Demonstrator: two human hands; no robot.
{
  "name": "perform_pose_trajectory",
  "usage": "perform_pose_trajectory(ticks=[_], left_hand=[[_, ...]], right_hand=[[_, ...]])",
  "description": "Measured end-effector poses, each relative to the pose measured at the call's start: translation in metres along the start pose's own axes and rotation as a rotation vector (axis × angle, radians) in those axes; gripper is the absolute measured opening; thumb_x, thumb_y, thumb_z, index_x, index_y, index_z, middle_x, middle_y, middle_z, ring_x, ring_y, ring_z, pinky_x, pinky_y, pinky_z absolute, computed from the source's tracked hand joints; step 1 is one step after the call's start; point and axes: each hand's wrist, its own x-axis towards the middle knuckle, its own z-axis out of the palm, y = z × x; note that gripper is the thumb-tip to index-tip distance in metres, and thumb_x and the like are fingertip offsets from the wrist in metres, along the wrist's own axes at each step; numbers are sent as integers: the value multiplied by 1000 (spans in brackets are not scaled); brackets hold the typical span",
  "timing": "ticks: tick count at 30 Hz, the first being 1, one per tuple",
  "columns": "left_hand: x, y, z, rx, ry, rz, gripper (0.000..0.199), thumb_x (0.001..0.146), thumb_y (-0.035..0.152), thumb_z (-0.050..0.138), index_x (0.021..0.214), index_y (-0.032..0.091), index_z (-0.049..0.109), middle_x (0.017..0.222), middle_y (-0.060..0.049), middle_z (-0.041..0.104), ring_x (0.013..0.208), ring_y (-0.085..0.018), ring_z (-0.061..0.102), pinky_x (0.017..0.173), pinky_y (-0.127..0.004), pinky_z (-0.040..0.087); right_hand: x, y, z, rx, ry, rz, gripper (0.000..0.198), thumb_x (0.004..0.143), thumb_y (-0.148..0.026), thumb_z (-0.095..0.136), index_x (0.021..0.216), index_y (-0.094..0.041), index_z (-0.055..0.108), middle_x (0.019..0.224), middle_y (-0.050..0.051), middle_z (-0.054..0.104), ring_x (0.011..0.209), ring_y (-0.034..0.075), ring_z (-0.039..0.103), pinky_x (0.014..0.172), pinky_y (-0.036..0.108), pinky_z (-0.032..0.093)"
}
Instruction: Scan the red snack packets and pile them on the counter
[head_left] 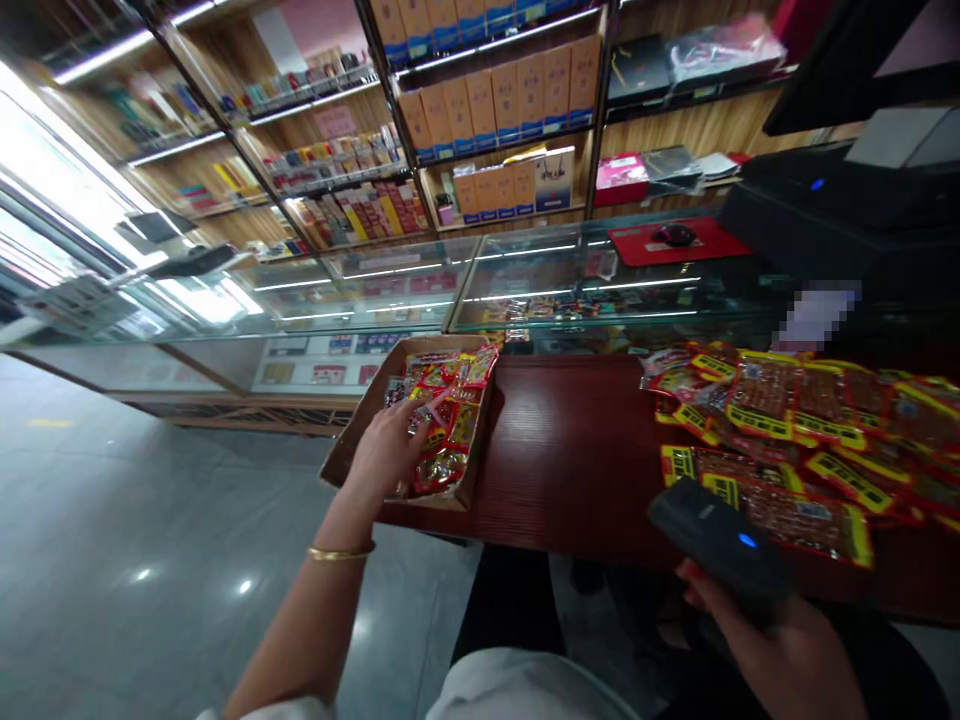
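My left hand (384, 448) reaches over the near left side of an open cardboard box (352, 437). Its fingers are stretched out and apart above red and gold snack packets (442, 470) inside; slight blur hides whether the fingertips touch them. Wrapped in my right hand (780, 640) is a black barcode scanner (712, 535) with a lit blue light, its head pointing left. Just beyond the scanner lies a spread pile of red and yellow snack packets (795, 400), some overlapping.
The dark red wooden counter (570, 440) runs between box and pile. Behind stands a glass display case (577, 265) bearing a red mouse pad (720, 240) and a computer mouse (675, 235). A monitor (832, 70) juts in at upper right. Stocked shelves (502, 145) line the wall.
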Motion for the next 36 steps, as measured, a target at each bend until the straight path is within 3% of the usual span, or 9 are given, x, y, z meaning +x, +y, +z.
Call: perform_pose_trajectory(ticks=[4, 10, 13, 16, 19, 23, 29, 32, 36], left_hand=[[26, -57, 7, 219, -293, -107, 45, 93, 37, 53, 132, 16, 59, 119, -17, 72, 112, -32, 67, 97, -41, 48], [56, -64, 22, 326, -283, -171, 68, 77, 50, 72, 134, 14, 59, 131, -24, 66, 128, -45, 53, 104, -57, 40], [58, -64, 16, 143, -212, -247, 66, 66, 42, 80, 125, 15, 66, 122, -21, 70, 120, -44, 58, 98, -55, 46], [47, -58, -1, -357, -246, -349, 41, 64, 38, 79, 98, 16, 72, 89, -10, 74, 90, -31, 69, 78, -40, 55], [25, -34, -24, -825, -83, -402, 36, 63, 40, 82, 86, 17, 67, 77, -3, 70, 69, -19, 67, 62, -27, 53], [-9, 35, -35, -1208, 173, -363, 39, 70, 37, 83, 100, 20, 65, 97, -2, 72, 75, -14, 69, 62, -22, 56], [-37, 138, 37, -1804, -209, -521, 31, 78, 23, 74, 107, 15, 70, 115, -8, 70, 92, -19, 71, 78, -32, 64], [-39, 153, 72, -1890, -301, -626, 24, 81, 19, 69, 104, 12, 71, 112, -10, 72, 96, -21, 72, 85, -36, 64], [-39, 147, 87, -1883, -309, -651, 20, 82, 15, 68, 102, 12, 72, 110, -11, 74, 100, -23, 72, 90, -39, 62]], right_hand=[[1, 0, 7, -34, -10, -54, 40, 74, -64, 69, 78, -26, 81, 77, 5, 82, 73, 28, 80, 66, 31, 65], [-5, 10, 6, -68, -27, -92, 38, 77, -59, 69, 83, -24, 82, 82, 6, 83, 76, 28, 80, 67, 30, 65], [-6, 8, 3, -48, -33, -81, 36, 79, -57, 68, 83, -24, 81, 82, 6, 83, 77, 27, 80, 67, 28, 65], [-5, 3, -1, -29, -23, -51, 36, 76, -57, 69, 80, -24, 81, 78, 5, 82, 73, 26, 80, 63, 26, 64], [-4, -1, -2, -38, 1, -54, 36, 72, -59, 70, 74, -24, 81, 73, 4, 81, 68, 26, 80, 61, 25, 63], [-4, -8, 2, -3, 9, -39, 37, 73, -60, 71, 70, -23, 80, 73, 6, 81, 68, 26, 79, 62, 27, 64], [-7, -15, 10, 81, -58, -35, 35, 80, -55, 71, 80, -22, 79, 80, 8, 82, 71, 29, 79, 59, 31, 64], [-9, -16, 6, 52, -45, -72, 33, 81, -54, 71, 86, -23, 80, 80, 8, 82, 75, 29, 80, 64, 32, 64], [-10, -14, -2, -1, -4, -99, 34, 82, -56, 67, 83, -24, 79, 76, 5, 81, 70, 27, 79, 65, 31, 63]])
